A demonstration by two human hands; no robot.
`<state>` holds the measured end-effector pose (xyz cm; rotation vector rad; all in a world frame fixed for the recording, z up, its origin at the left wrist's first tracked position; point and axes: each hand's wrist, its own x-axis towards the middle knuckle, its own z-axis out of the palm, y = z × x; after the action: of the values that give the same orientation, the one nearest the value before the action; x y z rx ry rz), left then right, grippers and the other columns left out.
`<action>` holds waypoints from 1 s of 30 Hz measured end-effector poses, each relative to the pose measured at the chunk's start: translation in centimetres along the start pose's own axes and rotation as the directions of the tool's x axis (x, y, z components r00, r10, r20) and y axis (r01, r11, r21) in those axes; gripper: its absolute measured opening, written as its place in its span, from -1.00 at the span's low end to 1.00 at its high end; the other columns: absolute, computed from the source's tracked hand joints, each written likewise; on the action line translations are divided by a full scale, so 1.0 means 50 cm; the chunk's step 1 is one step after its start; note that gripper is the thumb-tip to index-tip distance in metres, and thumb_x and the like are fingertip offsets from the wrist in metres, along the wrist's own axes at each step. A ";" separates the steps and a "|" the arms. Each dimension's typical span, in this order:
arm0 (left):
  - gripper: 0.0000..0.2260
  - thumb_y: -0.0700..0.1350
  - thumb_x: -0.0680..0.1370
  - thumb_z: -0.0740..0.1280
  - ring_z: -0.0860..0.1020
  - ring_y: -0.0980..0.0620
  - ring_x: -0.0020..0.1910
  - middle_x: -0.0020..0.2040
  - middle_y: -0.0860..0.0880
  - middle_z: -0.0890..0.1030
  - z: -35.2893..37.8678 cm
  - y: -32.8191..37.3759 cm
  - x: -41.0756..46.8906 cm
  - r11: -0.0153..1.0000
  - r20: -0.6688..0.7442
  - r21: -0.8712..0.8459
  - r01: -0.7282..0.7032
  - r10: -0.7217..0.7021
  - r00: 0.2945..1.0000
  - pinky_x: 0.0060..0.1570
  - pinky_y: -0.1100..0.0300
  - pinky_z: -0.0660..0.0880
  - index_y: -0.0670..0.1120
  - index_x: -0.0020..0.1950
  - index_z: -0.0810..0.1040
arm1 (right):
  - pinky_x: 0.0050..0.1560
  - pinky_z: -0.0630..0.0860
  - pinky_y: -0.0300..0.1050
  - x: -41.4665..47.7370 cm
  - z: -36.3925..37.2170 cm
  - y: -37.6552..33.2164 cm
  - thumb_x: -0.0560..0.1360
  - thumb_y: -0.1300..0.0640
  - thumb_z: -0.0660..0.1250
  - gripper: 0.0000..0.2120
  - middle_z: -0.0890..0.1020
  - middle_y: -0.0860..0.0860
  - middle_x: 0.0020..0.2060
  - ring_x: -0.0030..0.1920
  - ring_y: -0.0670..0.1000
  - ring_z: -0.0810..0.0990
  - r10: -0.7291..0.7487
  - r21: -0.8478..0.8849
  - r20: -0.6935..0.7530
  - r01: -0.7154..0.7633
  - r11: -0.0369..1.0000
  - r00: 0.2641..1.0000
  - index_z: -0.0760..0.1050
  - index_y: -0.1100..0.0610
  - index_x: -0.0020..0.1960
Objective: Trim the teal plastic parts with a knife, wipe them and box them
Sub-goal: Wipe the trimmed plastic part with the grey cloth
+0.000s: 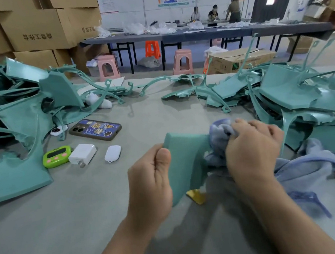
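Grey table (89, 219), heaped at both sides with teal parts.

A left pile (16, 123) and a right pile (294, 95) of teal parts lie on it, with thin curved strips (157, 81) strewn along the far edge between them. Just beside the left pile sit a phone (95, 130), a small round white gadget (57, 130), a green timer (57, 156), a white charger (82, 154) and a white case (113, 153). A blue cloth (305, 171) sprawls against the right pile; a yellow piece (197, 195) lies near it.

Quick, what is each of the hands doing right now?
Left hand: grips the teal part.
Right hand: grips the blue cloth against it.
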<state>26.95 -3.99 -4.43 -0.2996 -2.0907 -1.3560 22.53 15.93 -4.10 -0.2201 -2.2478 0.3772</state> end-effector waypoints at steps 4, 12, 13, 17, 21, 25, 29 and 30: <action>-0.63 0.02 0.67 0.14 0.23 0.17 -0.42 -0.41 0.13 0.27 -0.024 -0.016 0.019 1.000 -0.002 -0.027 0.015 -0.015 1.000 -0.44 0.34 0.17 -0.03 -0.32 0.26 | 0.22 0.14 0.01 0.024 -0.002 0.066 0.48 0.31 0.32 -0.78 0.72 0.18 0.05 0.22 0.14 0.48 0.074 -0.077 0.026 -0.072 0.994 0.997 0.72 0.12 -0.07; -0.61 0.08 0.60 0.19 0.37 0.04 -0.34 -0.34 -0.01 0.42 -0.047 -0.078 0.054 0.932 -0.143 -0.037 0.360 -0.362 0.921 -0.29 0.07 0.34 -0.19 -0.27 0.42 | 0.14 0.25 0.02 0.042 -0.034 0.113 0.38 0.32 0.30 -0.69 0.57 0.03 -0.31 -0.16 0.14 0.48 0.348 -0.109 0.146 -0.335 0.936 0.926 0.65 -0.04 -0.09; -0.63 0.05 0.61 0.22 0.43 0.03 -0.32 -0.33 -0.02 0.49 -0.051 -0.081 0.058 0.900 -0.184 -0.107 0.423 -0.436 0.881 -0.28 0.06 0.37 -0.19 -0.25 0.49 | 0.04 0.35 0.01 0.038 -0.039 0.110 0.37 0.32 0.29 -0.71 0.57 0.00 -0.33 -0.20 0.14 0.47 0.370 -0.006 0.123 -0.372 0.928 0.921 0.65 -0.02 -0.10; -0.75 -0.07 0.59 0.29 0.56 0.02 -0.39 -0.40 0.09 0.60 -0.049 -0.076 0.065 0.638 -0.119 -0.475 0.606 -0.729 0.675 -0.41 0.22 0.46 0.00 -0.29 0.58 | -0.24 0.43 -0.22 0.030 -0.056 0.081 0.51 0.27 0.26 -0.71 0.67 -0.14 -0.29 -0.21 -0.02 0.60 0.395 0.499 0.111 -0.395 0.771 0.912 0.66 -0.07 -0.08; -0.82 -0.08 0.59 0.33 0.60 0.00 -0.49 -0.32 -0.06 0.67 -0.034 -0.063 0.062 0.375 0.219 -0.495 0.784 -0.819 0.530 -0.52 0.24 0.46 -0.09 -0.16 0.65 | -0.32 0.37 -0.24 0.010 -0.059 0.006 0.60 0.29 0.28 -0.68 0.59 -0.11 -0.41 -0.38 -0.11 0.42 0.273 0.776 0.356 -0.445 0.447 0.894 0.72 -0.06 -0.01; -0.78 -0.18 0.65 0.25 0.63 0.24 -0.32 -0.01 0.02 0.70 0.007 -0.057 0.062 0.648 0.264 -0.230 0.726 -0.676 0.688 -0.42 0.35 0.49 0.01 0.18 0.65 | -0.44 0.43 -0.35 -0.028 -0.049 -0.075 0.59 0.30 0.31 -0.74 0.68 -0.08 -0.41 -0.45 -0.20 0.53 0.175 0.780 0.416 -0.449 0.436 0.892 0.69 0.01 -0.05; -0.62 -0.20 0.62 0.31 0.53 0.18 0.26 0.34 0.10 0.56 0.034 -0.053 0.047 0.878 0.233 0.016 0.478 -0.468 0.852 0.33 0.21 0.42 -0.01 0.45 0.49 | -0.30 0.56 -0.21 -0.053 -0.038 -0.101 0.58 0.28 0.37 -0.86 0.73 -0.03 -0.30 -0.33 -0.14 0.66 0.218 0.759 0.438 -0.489 0.429 0.872 0.65 0.07 -0.03; -0.66 -0.22 0.64 0.28 0.54 0.20 0.25 0.30 0.09 0.58 0.047 -0.046 0.048 0.873 0.268 -0.053 0.485 -0.456 0.849 0.34 0.22 0.41 -0.07 0.42 0.52 | -0.25 0.59 -0.19 -0.060 -0.037 -0.109 0.58 0.30 0.37 -0.85 0.73 -0.03 -0.28 -0.27 -0.12 0.69 0.187 0.761 0.444 -0.479 0.437 0.876 0.65 0.08 -0.02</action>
<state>23.04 -3.26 -5.32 0.0089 -2.3991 -1.8141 25.71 10.32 -3.23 -0.0716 -1.9753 1.8209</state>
